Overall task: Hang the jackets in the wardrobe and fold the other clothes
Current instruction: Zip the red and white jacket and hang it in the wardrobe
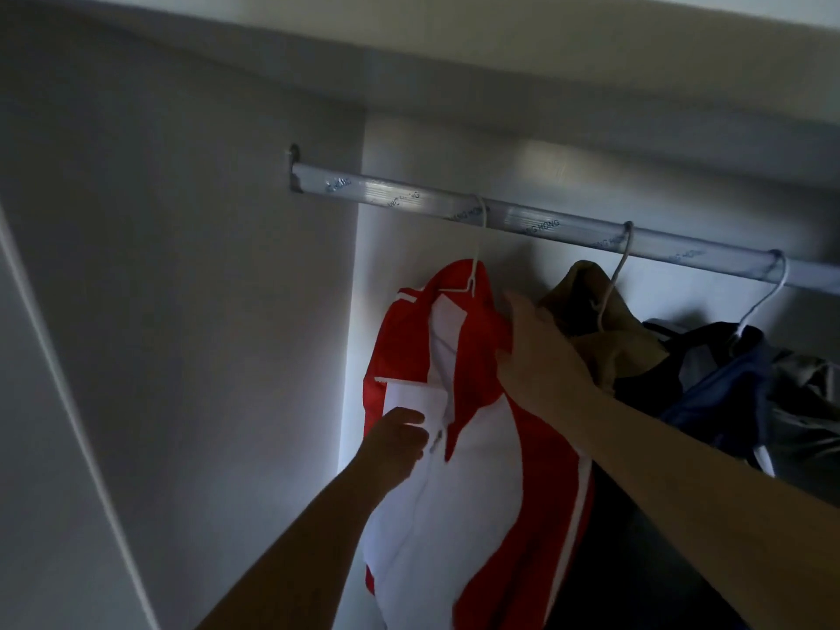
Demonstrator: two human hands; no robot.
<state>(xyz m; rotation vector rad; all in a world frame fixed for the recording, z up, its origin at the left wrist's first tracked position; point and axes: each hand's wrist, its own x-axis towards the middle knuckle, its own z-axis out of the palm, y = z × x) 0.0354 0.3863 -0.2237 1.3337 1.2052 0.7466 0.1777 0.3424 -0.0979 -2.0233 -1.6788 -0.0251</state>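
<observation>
Where the view looks up into it, the wardrobe [182, 266] fills nearly the whole frame, with pale grey walls on the left and at the back and a shelf or top panel across the upper part. A long silvery rail [522, 218] crosses it from a bracket at upper left down towards the right edge, wrapped in clear film with printed lettering.

The red and white jacket [477, 470] hangs from the rail at centre and reaches down to the bottom edge of the frame. Its shoulders are red and its front is mostly white, with the front opening facing the camera. To the right, low against the right edge, hangs a navy jacket [727, 393], and just beside it is a grey garment [804, 402]. Between the navy and the red one hangs an olive-brown jacket [622, 352], bunched high on its hanger.

Both bare forearms reach up from the bottom of the frame. The right hand [536, 356] lies against the red shoulder at centre, its back to the camera. Its fingers point up and left along the collar, but whether they close on the cloth cannot be told. The left hand [400, 443], lower and left of centre, has its fingers curled and pinches the white front edge beside the zip.

Three thin white hanger hooks sit over the rail: the first hook [481, 234] above the red collar, the second hook [620, 266] above the olive-brown cloth and the third hook [768, 293] near the right edge.
</observation>
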